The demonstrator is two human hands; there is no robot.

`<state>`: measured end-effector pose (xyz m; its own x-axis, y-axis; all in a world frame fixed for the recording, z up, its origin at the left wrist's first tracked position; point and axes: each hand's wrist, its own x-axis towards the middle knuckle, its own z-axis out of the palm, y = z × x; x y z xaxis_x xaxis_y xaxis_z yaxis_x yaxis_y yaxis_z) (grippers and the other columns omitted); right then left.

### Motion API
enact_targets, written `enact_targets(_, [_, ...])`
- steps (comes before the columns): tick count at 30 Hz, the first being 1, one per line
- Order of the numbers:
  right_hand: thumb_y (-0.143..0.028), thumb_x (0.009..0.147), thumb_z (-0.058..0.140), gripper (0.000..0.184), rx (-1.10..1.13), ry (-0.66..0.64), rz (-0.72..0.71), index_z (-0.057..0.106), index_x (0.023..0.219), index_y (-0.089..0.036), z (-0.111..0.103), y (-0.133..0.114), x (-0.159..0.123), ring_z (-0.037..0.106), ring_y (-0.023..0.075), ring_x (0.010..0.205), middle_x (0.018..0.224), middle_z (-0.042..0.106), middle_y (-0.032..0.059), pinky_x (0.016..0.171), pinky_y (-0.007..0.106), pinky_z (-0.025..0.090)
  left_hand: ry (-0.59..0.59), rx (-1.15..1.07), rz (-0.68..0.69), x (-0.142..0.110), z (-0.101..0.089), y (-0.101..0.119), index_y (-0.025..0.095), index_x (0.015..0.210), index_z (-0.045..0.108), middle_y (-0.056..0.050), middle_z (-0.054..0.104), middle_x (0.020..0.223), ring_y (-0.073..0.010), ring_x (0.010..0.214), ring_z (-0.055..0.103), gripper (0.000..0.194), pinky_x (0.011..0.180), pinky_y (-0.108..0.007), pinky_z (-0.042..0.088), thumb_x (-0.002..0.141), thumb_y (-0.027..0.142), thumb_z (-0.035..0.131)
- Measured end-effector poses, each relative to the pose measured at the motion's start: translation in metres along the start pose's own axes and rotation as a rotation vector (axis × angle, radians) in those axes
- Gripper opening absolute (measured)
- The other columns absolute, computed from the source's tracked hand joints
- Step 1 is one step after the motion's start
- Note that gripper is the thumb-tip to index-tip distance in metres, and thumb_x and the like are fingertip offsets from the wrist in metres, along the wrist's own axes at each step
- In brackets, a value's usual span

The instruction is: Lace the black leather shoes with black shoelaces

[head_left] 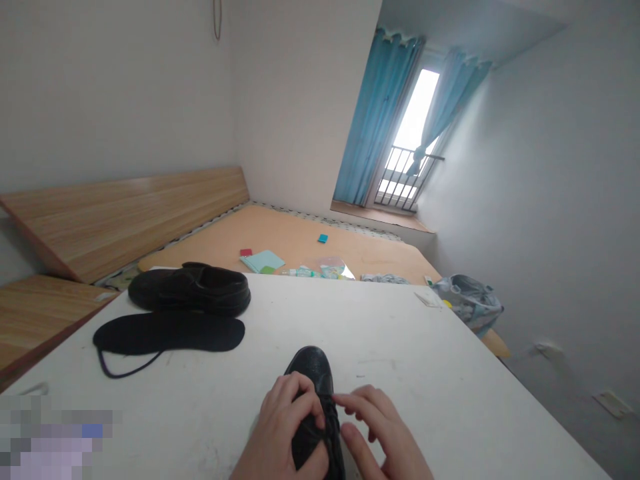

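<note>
A black leather shoe lies on the white table at the bottom centre, toe pointing away from me. My left hand is curled over its left side, fingers wrapped on the upper. My right hand rests at its right side, fingertips pinched at the laces. A second black shoe lies on its side at the far left of the table. In front of it lies a flat black insole, with a loose dark lace trailing from it.
Behind the table is a bare orange bed base with a wooden headboard, scattered with a teal packet, small tubes and wrappers. A plastic bag hangs at the table's right corner. Blue curtains frame a window.
</note>
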<state>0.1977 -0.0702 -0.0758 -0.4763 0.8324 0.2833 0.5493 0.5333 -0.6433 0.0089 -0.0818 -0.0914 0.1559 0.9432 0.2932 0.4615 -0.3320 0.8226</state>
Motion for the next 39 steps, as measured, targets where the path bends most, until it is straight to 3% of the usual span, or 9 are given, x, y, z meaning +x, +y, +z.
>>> enact_targets(6, [-0.009,0.083,0.056,0.013,0.000,0.061,-0.028,0.061,0.082,-0.021,0.013,-0.009,0.019,0.059,0.0184,0.087,0.090,0.059,0.0034,0.078,0.029,0.050,-0.007,-0.042,-0.009,0.001,-0.001,0.000,0.022,0.073,0.050,-0.003,0.055,0.090,-0.0212,0.091,0.054,0.017,0.084,-0.034,0.047,0.066,0.007,0.050])
enact_targets(9, [-0.010,0.087,0.050,0.014,0.137,0.108,-0.048,0.054,0.081,-0.021,0.007,-0.014,0.021,0.056,0.0166,0.081,0.086,0.056,0.0021,0.072,0.027,0.048,-0.025,-0.028,-0.015,0.001,-0.001,-0.001,0.022,0.073,0.049,-0.003,0.054,0.091,-0.0213,0.092,0.053,0.017,0.084,-0.034,0.046,0.064,0.008,0.050])
enact_targets(13, [-0.025,0.099,0.040,0.020,0.426,0.377,0.009,0.052,0.084,-0.023,-0.011,-0.020,0.019,0.051,0.0151,0.071,0.079,0.050,0.0010,0.061,0.025,0.046,-0.055,0.000,-0.022,0.001,-0.001,-0.001,0.022,0.073,0.047,-0.002,0.053,0.093,-0.0219,0.093,0.052,0.020,0.087,-0.036,0.045,0.060,0.007,0.049])
enact_targets(17, [-0.034,0.098,0.045,0.019,0.704,0.693,0.100,0.054,0.084,-0.024,-0.040,-0.027,0.012,0.052,0.0136,0.062,0.079,0.050,0.0013,0.048,0.022,0.045,-0.062,0.026,-0.020,0.000,-0.002,0.003,0.023,0.072,0.046,-0.003,0.052,0.093,-0.0223,0.093,0.051,0.021,0.088,-0.038,0.045,0.059,0.006,0.049])
enact_targets(19, [-0.035,0.095,0.051,0.017,0.702,0.747,0.099,0.056,0.084,-0.024,-0.052,-0.029,0.007,0.055,0.0145,0.060,0.077,0.051,0.0017,0.046,0.022,0.047,-0.058,0.030,-0.027,0.000,-0.003,0.005,0.023,0.070,0.046,-0.003,0.053,0.093,-0.0224,0.093,0.051,0.021,0.087,-0.038,0.046,0.059,0.006,0.049])
enact_targets(25, [-0.031,0.095,0.052,0.017,0.152,0.317,0.087,0.066,0.105,-0.026,-0.041,-0.022,-0.001,0.066,0.0185,0.075,0.089,0.070,0.0050,0.068,0.027,0.057,-0.070,-0.150,-0.100,0.001,-0.001,-0.003,0.022,0.067,0.048,-0.003,0.053,0.094,-0.0230,0.096,0.052,0.006,0.091,-0.040,0.043,0.067,0.018,0.052])
enact_targets(31, [-0.012,0.081,0.061,0.025,-0.119,-0.020,-0.099,0.064,0.103,-0.025,-0.003,-0.012,0.006,0.065,0.0189,0.095,0.103,0.066,0.0058,0.081,0.026,0.056,-0.169,-0.858,-0.182,0.004,-0.020,-0.007,0.021,0.060,0.039,-0.005,0.045,0.092,-0.0196,0.079,0.049,0.028,0.071,-0.035,0.049,0.071,0.045,0.050])
enact_targets(35, [-0.007,0.070,0.066,0.034,-0.230,-0.017,-0.135,0.062,0.099,-0.024,0.014,-0.015,0.009,0.060,0.0249,0.105,0.109,0.061,0.0074,0.085,0.033,0.055,0.045,-1.003,-0.252,0.001,-0.052,0.006,0.022,0.061,0.038,-0.004,0.043,0.079,-0.0220,0.081,0.047,0.032,0.079,-0.041,0.050,0.087,0.041,0.037])
enact_targets(39, [-0.012,0.081,0.057,0.011,-0.080,0.106,-0.132,0.055,0.080,-0.022,0.021,-0.018,0.010,0.057,0.0223,0.104,0.103,0.059,0.0056,0.088,0.034,0.050,0.039,-0.989,-0.195,0.006,-0.063,0.006,0.024,0.053,0.027,-0.003,0.038,0.065,-0.0201,0.064,0.043,0.043,0.062,-0.039,0.048,0.089,0.047,0.026])
